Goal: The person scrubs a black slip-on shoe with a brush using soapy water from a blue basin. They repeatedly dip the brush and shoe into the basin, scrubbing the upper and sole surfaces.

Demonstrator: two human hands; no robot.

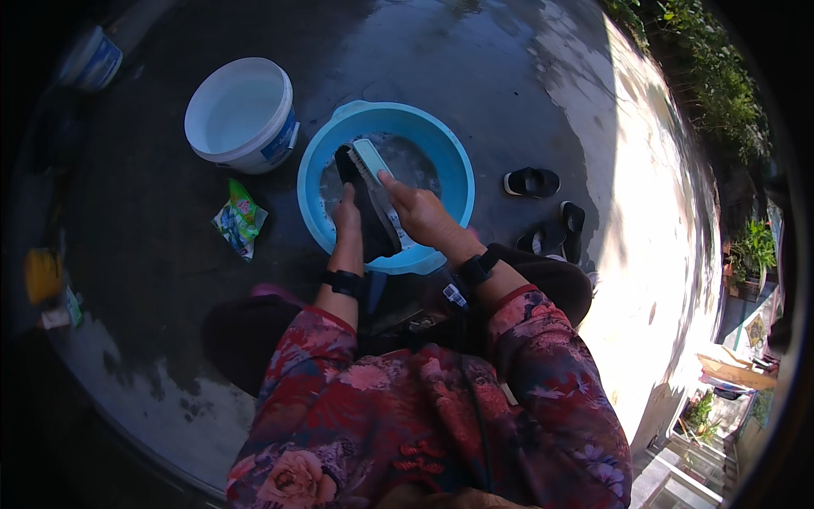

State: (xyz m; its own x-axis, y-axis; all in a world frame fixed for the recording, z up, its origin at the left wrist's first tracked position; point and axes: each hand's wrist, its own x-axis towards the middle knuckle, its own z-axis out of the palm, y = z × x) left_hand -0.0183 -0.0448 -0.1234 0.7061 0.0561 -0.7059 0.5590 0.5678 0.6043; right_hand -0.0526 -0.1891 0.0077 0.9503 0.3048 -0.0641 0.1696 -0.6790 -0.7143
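Over a blue plastic basin (466, 184) of sudsy water, my left hand (347, 213) grips a black shoe (375, 219) by its side, the thumb on top. The shoe lies lengthwise, tilted, with its lower end near the basin's front rim. My right hand (420, 210) holds a scrubbing brush (371, 159) with a pale blue-green back, one finger stretched along it. The brush's light bristles touch the upper part of the shoe. My left fingers are mostly hidden behind the shoe.
A white bucket (280, 156) of water stands left of the basin, with a green plastic packet (241, 219) below it on the wet ground. Several dark shoes, one a black slip-on (533, 182), lie to the right. Another bucket (95, 60) is at the far upper left.
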